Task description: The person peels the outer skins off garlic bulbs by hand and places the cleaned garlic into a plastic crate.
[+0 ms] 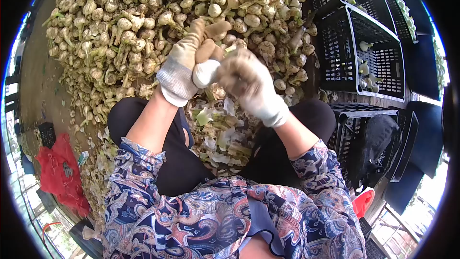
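Observation:
Both my hands wear pale work gloves with soiled fingers and meet in front of a big heap of garlic bulbs [129,33]. My left hand [191,62] is closed round a clean white garlic bulb [206,74], which shows below its fingers. Against the bulb's right side is my right hand [249,84], its fingers curled and blurred by motion; whether they pinch a part of the bulb is hidden. Peeled skins and leaf scraps [223,134] lie between my legs, under the hands.
At the right stand black plastic crates [378,86], one with a few white bulbs [365,71] inside. Below them is another crate [364,111] with dark mesh [381,136]. A red net bag [60,172] lies on the floor at the left.

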The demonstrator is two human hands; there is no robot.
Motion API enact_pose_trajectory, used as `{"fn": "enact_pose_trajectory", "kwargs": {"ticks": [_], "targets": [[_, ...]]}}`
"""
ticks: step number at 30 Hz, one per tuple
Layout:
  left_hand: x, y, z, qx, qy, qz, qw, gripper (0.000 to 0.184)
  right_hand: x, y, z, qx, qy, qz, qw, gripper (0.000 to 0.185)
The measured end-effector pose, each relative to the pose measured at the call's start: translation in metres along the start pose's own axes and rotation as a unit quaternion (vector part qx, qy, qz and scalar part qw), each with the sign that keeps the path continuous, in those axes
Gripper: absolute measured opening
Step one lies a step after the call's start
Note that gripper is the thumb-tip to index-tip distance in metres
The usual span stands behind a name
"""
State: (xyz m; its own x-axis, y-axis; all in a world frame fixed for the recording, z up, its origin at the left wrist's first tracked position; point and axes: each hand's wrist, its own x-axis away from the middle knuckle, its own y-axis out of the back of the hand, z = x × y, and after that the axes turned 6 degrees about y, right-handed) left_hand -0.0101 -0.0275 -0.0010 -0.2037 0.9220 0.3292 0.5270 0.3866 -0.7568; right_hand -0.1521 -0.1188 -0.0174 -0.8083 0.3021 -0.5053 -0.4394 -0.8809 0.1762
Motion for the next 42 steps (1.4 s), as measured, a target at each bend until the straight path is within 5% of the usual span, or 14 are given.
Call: {"fn": "enact_pose_trajectory", "kwargs": {"ticks": [2,5,9,11,16,22,27,33,34,35,36,38,39,42], "targets": [[-0.003,0.014,-0.007,0.088,-0.01,0.123,0.988,0.053,0.016,-0.01,0.0,0.094,0.102,0.046,0.989,0.015],[-0.005,0.016,-0.011,0.018,-0.074,0.047,0.996,0.054,0.032,-0.009,-0.003,0.146,-0.095,0.352,0.92,0.027],[0.003,-0.003,-0.005,0.009,-0.049,-0.057,0.997,0.052,0.0,0.005,-0.003,-0.078,-0.135,-0.112,0.981,0.026],[-0.004,0.006,-0.002,0.029,0.001,-0.026,0.999,0.051,-0.008,0.004,-0.006,0.113,0.069,-0.066,0.989,0.028],[-0.005,-0.003,-0.004,0.009,-0.002,-0.174,0.985,0.048,-0.001,0.001,-0.005,0.018,-0.087,-0.09,0.992,0.019],[-0.016,-0.033,0.013,-0.003,-0.09,-0.359,0.929,0.046,0.003,-0.006,-0.012,0.017,-0.113,-0.024,0.993,0.056],[-0.014,-0.004,0.022,-0.072,-0.106,-0.291,0.948,0.046,0.012,-0.007,-0.026,-0.228,-0.217,0.028,0.949,0.07],[-0.023,-0.004,0.014,-0.131,-0.181,-0.261,0.939,0.061,-0.003,0.02,-0.004,-0.275,-0.361,-0.103,0.885,0.05],[-0.024,-0.002,0.01,-0.12,-0.182,-0.279,0.935,0.058,0.021,0.033,-0.055,-0.319,-0.203,-0.066,0.923,0.049],[-0.023,0.005,0.004,-0.118,-0.179,-0.271,0.939,0.057,0.008,0.042,-0.042,-0.417,-0.32,-0.254,0.812,0.034],[-0.021,0.009,-0.001,-0.116,-0.175,-0.26,0.943,0.056,0.026,0.064,-0.065,-0.243,-0.293,-0.157,0.911,0.035],[-0.018,0.006,-0.009,-0.083,-0.155,-0.278,0.944,0.046,0.007,0.088,-0.038,-0.533,-0.323,-0.438,0.648,0.038],[-0.015,0.009,-0.009,-0.08,-0.138,-0.283,0.946,0.044,-0.006,0.107,-0.015,-0.45,-0.399,-0.483,0.636,0.034],[-0.013,0.017,-0.011,-0.051,-0.142,-0.264,0.953,0.042,0.018,0.192,-0.037,-0.435,-0.18,-0.526,0.708,0.052]]}}
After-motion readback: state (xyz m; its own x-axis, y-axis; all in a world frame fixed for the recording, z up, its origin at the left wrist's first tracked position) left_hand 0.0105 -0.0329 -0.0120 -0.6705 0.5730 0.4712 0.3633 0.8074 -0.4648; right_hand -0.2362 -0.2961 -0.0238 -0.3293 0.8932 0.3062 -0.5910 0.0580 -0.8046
